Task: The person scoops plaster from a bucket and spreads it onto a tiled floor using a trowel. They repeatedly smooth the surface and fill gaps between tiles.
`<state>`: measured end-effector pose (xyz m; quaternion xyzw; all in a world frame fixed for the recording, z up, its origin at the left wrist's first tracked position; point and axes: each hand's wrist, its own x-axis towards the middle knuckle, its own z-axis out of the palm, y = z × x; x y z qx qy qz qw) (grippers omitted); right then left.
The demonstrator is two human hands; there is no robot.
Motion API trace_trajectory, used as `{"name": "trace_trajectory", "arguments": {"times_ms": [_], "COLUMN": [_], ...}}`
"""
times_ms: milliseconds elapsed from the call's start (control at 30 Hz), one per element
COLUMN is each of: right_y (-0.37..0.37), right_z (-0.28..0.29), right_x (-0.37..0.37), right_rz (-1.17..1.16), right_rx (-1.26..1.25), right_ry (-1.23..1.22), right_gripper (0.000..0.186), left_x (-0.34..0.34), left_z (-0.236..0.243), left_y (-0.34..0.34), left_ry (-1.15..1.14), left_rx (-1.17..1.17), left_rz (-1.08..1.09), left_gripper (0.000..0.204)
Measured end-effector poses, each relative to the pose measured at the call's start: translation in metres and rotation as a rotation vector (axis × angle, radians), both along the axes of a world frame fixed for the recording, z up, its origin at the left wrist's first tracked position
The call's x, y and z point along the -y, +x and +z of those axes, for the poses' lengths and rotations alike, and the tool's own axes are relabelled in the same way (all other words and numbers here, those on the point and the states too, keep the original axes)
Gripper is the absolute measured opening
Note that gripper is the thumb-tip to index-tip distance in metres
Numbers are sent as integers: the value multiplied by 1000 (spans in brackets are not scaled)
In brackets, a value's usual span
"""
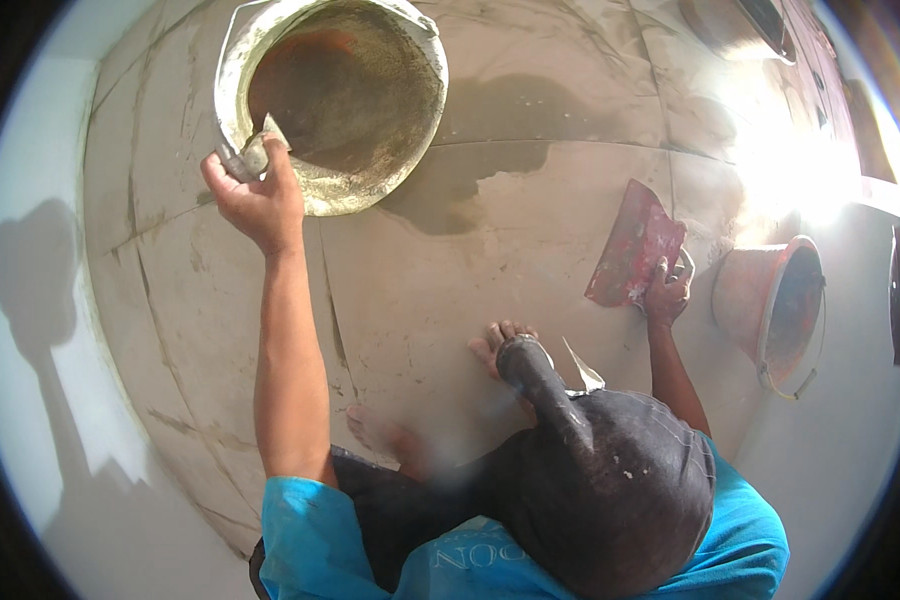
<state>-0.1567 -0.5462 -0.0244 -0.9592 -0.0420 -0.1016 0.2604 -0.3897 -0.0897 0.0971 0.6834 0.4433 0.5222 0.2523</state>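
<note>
My left hand (260,205) is at the near left rim of a large, mortar-crusted bucket (395,170). Its fingers close round a small grey tool (256,156) with a pointed, trowel-like tip, which lies over the rim; part of it is hidden by the fingers. Brown residue coats the bucket's inside. Off to the right, my right hand (667,292) grips the handle of a red plastering float (630,245). The float's broad, scuffed face is tilted above the floor, and pale smears mark it near the handle.
An orange-red bucket (745,290) with a wire handle lies tipped beside my right hand. Another container (735,30) stands at the far right. Wet patches (510,110) darken the tiled floor (470,270). A white wall (45,330) borders the left; my bare feet (505,340) are near.
</note>
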Motion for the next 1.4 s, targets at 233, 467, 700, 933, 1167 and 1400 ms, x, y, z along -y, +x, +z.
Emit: {"name": "trace_trajectory", "arguments": {"times_ms": [233, 467, 700, 933, 1167, 1400], "right_y": [-32, -46, -57, -65, -63, -61], "right_z": [31, 23, 34, 45, 43, 38], "right_x": [-15, -22, -21, -30, -36, -35], "right_rz": [14, 28, 16, 11, 26, 27], "right_rx": [-46, -21, -11, -49, 10, -2], "right_ry": [28, 52, 31, 62, 64, 60], "right_gripper": [41, 41, 40, 40, 41, 41], "left_x": [-6, -7, -4, -8, -8, -9], "left_z": [9, 1, 7, 12, 18, 15], "left_y": [-4, -8, -10, -14, -13, -11], "left_ry": [131, 279, 312, 335, 382, 422], "left_rx": [-59, -79, -68, -102, -139, -139], "left_rz": [-6, -55, -104, -97, -85, -87], "left_gripper": [36, 38, 37, 36, 36, 35]}}
